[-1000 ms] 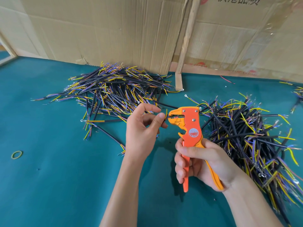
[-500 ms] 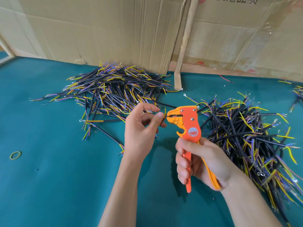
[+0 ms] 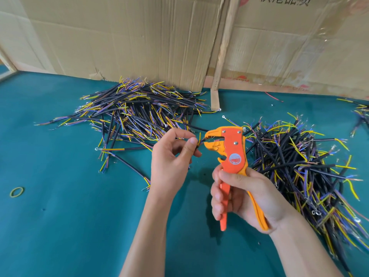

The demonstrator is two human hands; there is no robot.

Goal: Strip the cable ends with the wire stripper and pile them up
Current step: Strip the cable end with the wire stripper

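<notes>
Teal felt worktop [image 3: 60,226], cardboard sheets along the far edge.

Nearest: right hand [image 3: 242,196], fingers curled round both handles of an orange stripper [image 3: 232,156]. Handles point down toward the viewer, head up and turned left. The head stands partly apart, though how far the handles are squeezed cannot be told.

Just left of it: left hand [image 3: 171,162], raised off the worktop. Thumb and forefinger pinch the end of one short black cable [image 3: 198,144]. Its thin wire tips, one yellow, meet the stripper's mouth. The rest of the cable is hidden behind the hand.

Far left on the felt: a small yellow-green rubber band [image 3: 17,191], lying flat, well apart from everything else.

Right of the hands: a big heap [image 3: 299,166] of black cables with yellow, blue and purple ends, running toward the right edge.

Farther back, left of centre: a second pile [image 3: 137,112] of the same cables, a few strays spread out toward the left hand.

Beyond: a wooden batten [image 3: 224,48] leans upright between two cardboard sheets [image 3: 129,37]; a thin red wire [image 3: 274,96] lies near its foot.
</notes>
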